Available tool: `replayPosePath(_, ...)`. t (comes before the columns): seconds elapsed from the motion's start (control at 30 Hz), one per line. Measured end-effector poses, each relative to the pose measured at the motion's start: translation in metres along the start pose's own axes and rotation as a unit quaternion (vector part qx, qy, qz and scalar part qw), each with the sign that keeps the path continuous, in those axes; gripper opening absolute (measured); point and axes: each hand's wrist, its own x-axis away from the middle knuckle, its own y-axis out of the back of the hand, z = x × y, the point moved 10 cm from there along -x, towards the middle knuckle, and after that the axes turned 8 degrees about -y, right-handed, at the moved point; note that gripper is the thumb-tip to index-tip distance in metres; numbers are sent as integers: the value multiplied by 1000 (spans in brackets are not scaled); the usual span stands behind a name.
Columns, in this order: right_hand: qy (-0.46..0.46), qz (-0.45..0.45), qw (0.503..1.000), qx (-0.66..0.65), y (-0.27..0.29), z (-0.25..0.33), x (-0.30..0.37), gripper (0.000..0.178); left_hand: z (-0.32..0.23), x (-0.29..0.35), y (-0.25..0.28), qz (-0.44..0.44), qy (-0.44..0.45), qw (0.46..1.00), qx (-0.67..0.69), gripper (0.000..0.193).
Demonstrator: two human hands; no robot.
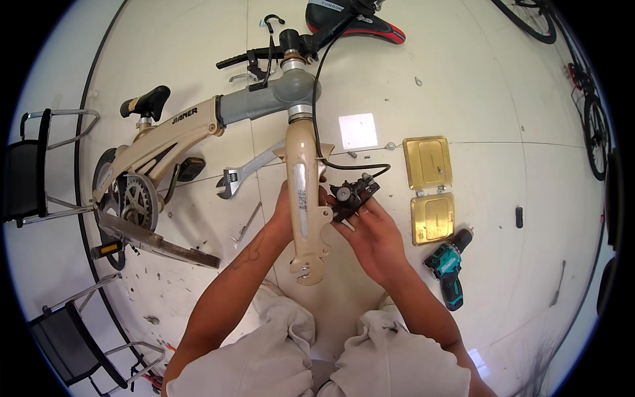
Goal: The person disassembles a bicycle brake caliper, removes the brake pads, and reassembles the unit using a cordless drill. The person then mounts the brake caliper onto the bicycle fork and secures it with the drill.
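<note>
A folding bicycle with a beige and grey frame [254,104] lies in front of me, its wheelless fork [303,159] pointing toward me. In my right hand [378,239] is a black disc brake caliper [354,196], held just right of the fork leg with the palm turned up. A black cable [316,99] runs from the handlebar down to the caliper. My left hand [283,210] reaches behind the fork from the left. Most of its fingers are hidden there; fingertips show between fork and caliper, so its grip is unclear.
An adjustable wrench [231,182] lies left of the fork. On the right are an opened gold tin [428,162] and a teal cordless drill [448,268]. Small parts dot the floor. Black chairs [66,344] stand left; another bicycle [589,86] is at the far right.
</note>
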Motion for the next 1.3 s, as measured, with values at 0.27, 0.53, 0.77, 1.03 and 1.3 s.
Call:
replayPosePath(0.27, 23, -78, 993, 85, 42, -8, 20, 56, -20, 17, -33, 60, 23, 994, 90, 38)
replayPosePath(0.53, 25, -86, 986, 142, 40, -7, 24, 100, -38, 22, -24, 69, -3, 992, 109, 34)
replayPosePath(0.77, 220, -169, 870, 407, 17, 14, 39, 54, -45, 18, -4, 18, 36, 989, 144, 34)
replayPosePath(1.03, 283, -169, 820, 468, -12, 25, 52, 54, -47, 12, -2, 38, 33, 989, 139, 34)
replayPosePath(1.3, 171, -169, 919, 313, 5, 25, 45, 50, -37, 6, -5, 78, -24, 996, 46, 36)
